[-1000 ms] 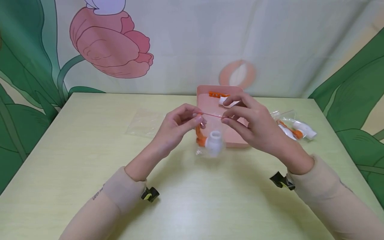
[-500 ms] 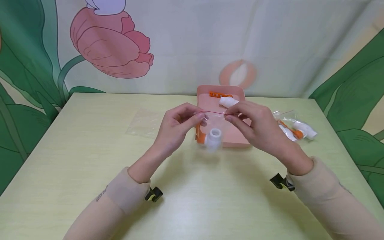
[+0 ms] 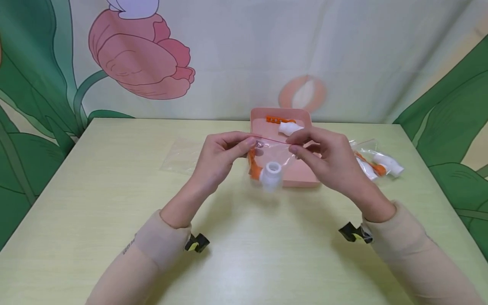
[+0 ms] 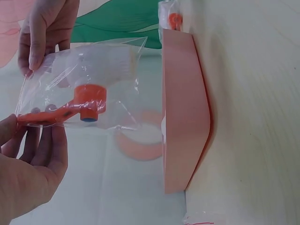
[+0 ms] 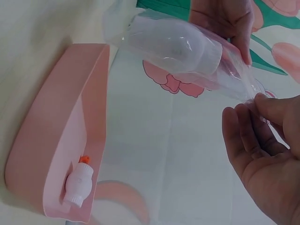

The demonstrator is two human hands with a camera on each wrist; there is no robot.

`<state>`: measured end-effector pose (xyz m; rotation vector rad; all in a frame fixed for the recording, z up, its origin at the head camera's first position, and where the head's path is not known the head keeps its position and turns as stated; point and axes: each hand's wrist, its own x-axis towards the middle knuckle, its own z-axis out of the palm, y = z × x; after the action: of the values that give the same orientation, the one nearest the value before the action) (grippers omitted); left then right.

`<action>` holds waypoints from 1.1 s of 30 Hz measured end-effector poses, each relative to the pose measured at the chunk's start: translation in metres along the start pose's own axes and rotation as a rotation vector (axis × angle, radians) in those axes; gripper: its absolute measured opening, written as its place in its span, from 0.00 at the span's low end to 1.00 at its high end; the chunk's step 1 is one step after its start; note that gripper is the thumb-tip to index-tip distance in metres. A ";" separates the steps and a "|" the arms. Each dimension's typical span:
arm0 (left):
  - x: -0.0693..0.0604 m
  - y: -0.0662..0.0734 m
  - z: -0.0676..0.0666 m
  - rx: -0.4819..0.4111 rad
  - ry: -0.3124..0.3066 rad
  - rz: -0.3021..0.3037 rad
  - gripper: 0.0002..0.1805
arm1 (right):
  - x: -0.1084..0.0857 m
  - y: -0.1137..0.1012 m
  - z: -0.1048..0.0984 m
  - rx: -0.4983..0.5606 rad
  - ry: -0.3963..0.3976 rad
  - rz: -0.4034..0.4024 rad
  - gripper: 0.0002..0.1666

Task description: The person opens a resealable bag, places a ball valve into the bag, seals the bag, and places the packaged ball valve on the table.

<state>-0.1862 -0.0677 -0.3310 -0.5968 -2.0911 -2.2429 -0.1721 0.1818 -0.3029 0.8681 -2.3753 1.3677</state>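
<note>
Between both hands hangs a clear zip bag (image 4: 123, 112) with a red line along its top edge. Inside it are a white bottle-shaped part (image 3: 271, 177) and an orange part with a long arm and a short round socket (image 4: 90, 97). My left hand (image 3: 219, 163) pinches the left end of the bag's top between thumb and fingers. Across from it, my right hand (image 3: 332, 159) pinches the right end of the same edge. The bag is held up off the table, in front of the pink tray. Whether the seal is parted cannot be told.
Behind the bag stands the pink tray (image 3: 301, 173), holding an orange strip with holes (image 3: 280, 120) and a white part (image 3: 290, 128). To the right lies another clear bag (image 3: 367, 146) with white and orange parts. A flat clear bag (image 3: 181, 156) lies at the left.
My right hand's raised fingers have come down, and the hand has shifted slightly right along the bag's top edge. The bag has risen a little. My left hand keeps its pinch.
</note>
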 end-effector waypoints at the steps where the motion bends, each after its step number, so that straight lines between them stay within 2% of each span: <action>1: 0.000 0.001 0.000 -0.006 -0.004 -0.006 0.12 | 0.000 -0.001 0.000 0.012 0.010 0.011 0.08; 6: 0.000 0.002 -0.003 -0.038 -0.032 -0.007 0.10 | 0.000 -0.003 -0.003 0.038 0.038 0.030 0.12; 10: -0.001 0.002 -0.004 -0.061 -0.023 -0.003 0.06 | -0.001 -0.003 -0.004 0.047 0.037 0.030 0.13; 14: -0.001 0.003 -0.001 -0.041 0.007 -0.017 0.05 | -0.003 -0.003 -0.005 0.058 0.040 0.015 0.15; 20: -0.005 0.003 0.006 0.003 0.091 -0.043 0.06 | -0.004 0.000 -0.006 0.073 0.050 0.022 0.22; 27: -0.008 0.003 0.013 0.043 0.122 0.028 0.06 | -0.006 0.003 -0.007 0.086 0.011 0.119 0.10; 30: -0.009 0.001 0.015 0.043 0.101 0.060 0.06 | -0.006 0.004 -0.005 0.082 -0.024 0.142 0.08; 33: -0.010 0.001 0.016 0.050 0.074 0.085 0.05 | -0.006 0.004 -0.002 0.061 -0.046 0.125 0.07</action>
<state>-0.1728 -0.0546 -0.3326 -0.5790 -2.0403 -2.1267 -0.1700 0.1871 -0.3083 0.7871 -2.4717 1.4890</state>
